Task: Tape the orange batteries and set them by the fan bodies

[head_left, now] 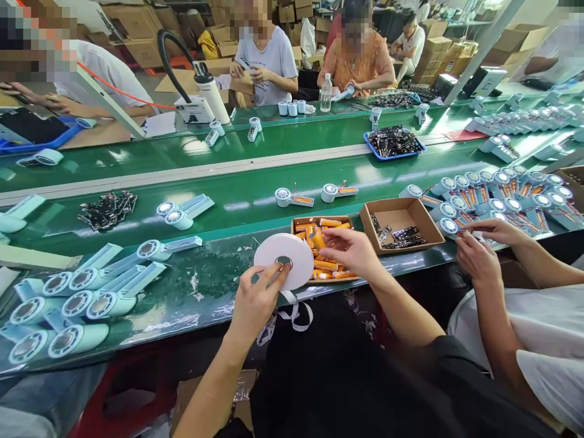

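Steadying a roll of white tape (pixel 264 258) at the worktop's near edge (pixel 219 267), the left hand (pixel 256 298) has its fingers curled in at the core, its loose strip (pixel 301 322) hanging beyond that edge. The right hand (pixel 353 250) is nearly closed, thumb and fingertips on one orange battery cell (pixel 318 238) over the open carton (pixel 340 280) of cells just beside the roll; whether the cell is fully lifted cannot be told. The step looks like cell picking; drawing it out calls for a light pinch and clearance from the roll. Pale-blue fan housings (pixel 78 342) crowd the near left corner. Right of the cells, a cardboard tray (pixel 422 245) holds circuit boards, near a co-worker's hands (pixel 479 249). Farther off, a blue tray (pixel 395 157) of boards lies before people at the far edge.
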`<act>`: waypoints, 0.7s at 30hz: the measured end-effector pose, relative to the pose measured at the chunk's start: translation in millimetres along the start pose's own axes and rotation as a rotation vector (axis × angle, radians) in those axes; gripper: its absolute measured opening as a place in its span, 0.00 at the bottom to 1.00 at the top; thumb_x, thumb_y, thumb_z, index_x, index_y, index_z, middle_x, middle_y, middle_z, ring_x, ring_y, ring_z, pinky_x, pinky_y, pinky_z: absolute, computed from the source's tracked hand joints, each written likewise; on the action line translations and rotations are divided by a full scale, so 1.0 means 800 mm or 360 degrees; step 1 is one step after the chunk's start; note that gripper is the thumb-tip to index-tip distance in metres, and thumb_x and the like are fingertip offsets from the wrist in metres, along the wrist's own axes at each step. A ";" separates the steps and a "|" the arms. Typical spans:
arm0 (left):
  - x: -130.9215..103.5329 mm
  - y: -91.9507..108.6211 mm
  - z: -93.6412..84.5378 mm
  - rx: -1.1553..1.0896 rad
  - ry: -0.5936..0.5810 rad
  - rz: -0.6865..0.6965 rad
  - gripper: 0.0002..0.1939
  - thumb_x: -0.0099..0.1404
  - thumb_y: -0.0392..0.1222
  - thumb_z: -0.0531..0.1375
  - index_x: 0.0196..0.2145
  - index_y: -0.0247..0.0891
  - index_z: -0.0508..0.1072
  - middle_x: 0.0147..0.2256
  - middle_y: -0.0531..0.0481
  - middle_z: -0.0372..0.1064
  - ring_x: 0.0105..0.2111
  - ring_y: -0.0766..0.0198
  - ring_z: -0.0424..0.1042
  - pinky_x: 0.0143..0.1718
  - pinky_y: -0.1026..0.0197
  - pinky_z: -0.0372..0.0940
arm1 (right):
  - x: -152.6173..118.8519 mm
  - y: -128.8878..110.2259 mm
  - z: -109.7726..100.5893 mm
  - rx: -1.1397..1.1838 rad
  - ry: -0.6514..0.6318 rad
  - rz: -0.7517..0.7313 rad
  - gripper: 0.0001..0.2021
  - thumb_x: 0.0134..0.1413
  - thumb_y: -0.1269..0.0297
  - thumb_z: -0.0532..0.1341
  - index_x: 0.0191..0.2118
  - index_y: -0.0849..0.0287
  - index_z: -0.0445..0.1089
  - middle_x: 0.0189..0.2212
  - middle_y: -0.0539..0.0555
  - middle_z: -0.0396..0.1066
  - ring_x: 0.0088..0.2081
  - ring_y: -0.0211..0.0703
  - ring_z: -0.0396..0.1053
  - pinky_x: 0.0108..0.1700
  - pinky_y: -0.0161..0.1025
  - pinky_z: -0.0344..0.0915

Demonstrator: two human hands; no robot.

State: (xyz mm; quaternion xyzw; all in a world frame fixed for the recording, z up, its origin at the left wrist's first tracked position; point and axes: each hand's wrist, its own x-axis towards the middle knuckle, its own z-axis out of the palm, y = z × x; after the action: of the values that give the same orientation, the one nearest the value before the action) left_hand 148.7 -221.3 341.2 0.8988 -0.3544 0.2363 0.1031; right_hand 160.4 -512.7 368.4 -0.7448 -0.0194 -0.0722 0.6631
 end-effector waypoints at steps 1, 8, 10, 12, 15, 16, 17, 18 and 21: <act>0.000 0.000 -0.002 0.0001 -0.0023 0.0022 0.38 0.68 0.27 0.60 0.71 0.53 0.64 0.56 0.51 0.76 0.53 0.48 0.63 0.55 0.49 0.67 | -0.006 0.003 0.006 0.0085 -0.0076 0.0080 0.28 0.42 0.54 0.78 0.52 0.55 0.79 0.38 0.53 0.80 0.36 0.43 0.77 0.42 0.41 0.79; 0.018 -0.009 -0.020 0.0033 0.0004 0.0284 0.39 0.71 0.30 0.60 0.74 0.56 0.56 0.56 0.54 0.76 0.49 0.50 0.63 0.61 0.46 0.63 | -0.002 0.010 -0.002 0.0526 -0.0398 0.0452 0.46 0.42 0.62 0.78 0.68 0.54 0.64 0.38 0.50 0.81 0.42 0.46 0.80 0.50 0.47 0.78; 0.026 -0.006 -0.022 0.0018 -0.0003 0.0298 0.39 0.72 0.31 0.61 0.74 0.58 0.55 0.54 0.53 0.77 0.48 0.50 0.63 0.67 0.42 0.58 | 0.000 0.011 0.004 0.0530 -0.0372 0.0460 0.38 0.40 0.61 0.79 0.60 0.60 0.73 0.35 0.51 0.81 0.43 0.49 0.80 0.51 0.49 0.78; 0.032 0.003 -0.018 -0.0003 0.0060 0.0239 0.41 0.71 0.31 0.61 0.74 0.58 0.54 0.51 0.52 0.78 0.46 0.50 0.62 0.70 0.38 0.52 | -0.003 0.014 0.019 0.0673 -0.0090 0.0364 0.33 0.38 0.58 0.79 0.54 0.59 0.77 0.40 0.55 0.82 0.47 0.53 0.80 0.54 0.50 0.77; 0.030 0.028 -0.003 -0.0086 0.0200 0.0076 0.43 0.69 0.33 0.64 0.75 0.53 0.53 0.47 0.49 0.79 0.46 0.49 0.60 0.68 0.38 0.54 | -0.001 0.017 0.029 0.0857 0.0338 0.0239 0.28 0.44 0.52 0.77 0.51 0.55 0.78 0.49 0.59 0.81 0.53 0.56 0.78 0.56 0.51 0.77; 0.028 0.036 0.003 -0.0142 0.0189 0.0067 0.42 0.69 0.33 0.64 0.75 0.51 0.54 0.47 0.48 0.79 0.46 0.49 0.60 0.67 0.39 0.55 | 0.004 0.015 0.021 0.0848 0.0422 0.0197 0.25 0.46 0.51 0.76 0.50 0.55 0.78 0.50 0.59 0.81 0.53 0.55 0.78 0.55 0.51 0.78; 0.027 0.044 0.010 -0.0207 0.0131 0.0092 0.41 0.69 0.32 0.64 0.74 0.50 0.56 0.47 0.48 0.78 0.46 0.50 0.61 0.67 0.39 0.55 | 0.013 0.012 0.006 0.0819 0.0514 0.0122 0.24 0.47 0.51 0.76 0.49 0.54 0.78 0.50 0.59 0.81 0.53 0.54 0.78 0.54 0.49 0.78; 0.027 0.051 0.016 -0.0271 0.0029 0.0139 0.39 0.69 0.31 0.63 0.73 0.51 0.60 0.48 0.48 0.78 0.47 0.50 0.62 0.68 0.38 0.54 | 0.024 0.007 -0.014 0.0783 0.0629 0.0005 0.22 0.49 0.51 0.75 0.48 0.54 0.78 0.50 0.58 0.80 0.53 0.52 0.78 0.54 0.47 0.79; 0.044 0.049 0.030 -0.0446 -0.0393 0.0224 0.36 0.67 0.33 0.65 0.69 0.54 0.66 0.55 0.49 0.75 0.54 0.47 0.63 0.71 0.30 0.46 | 0.058 -0.007 -0.079 0.0747 0.1031 -0.0448 0.22 0.58 0.52 0.69 0.56 0.48 0.73 0.56 0.52 0.76 0.58 0.44 0.75 0.56 0.42 0.77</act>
State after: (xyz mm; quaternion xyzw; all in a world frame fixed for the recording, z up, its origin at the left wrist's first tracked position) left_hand 152.8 -278.9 338.2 0.8709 -0.4557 0.0793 0.1661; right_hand 200.0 -578.0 387.0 -0.5026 0.0726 -0.3859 0.7702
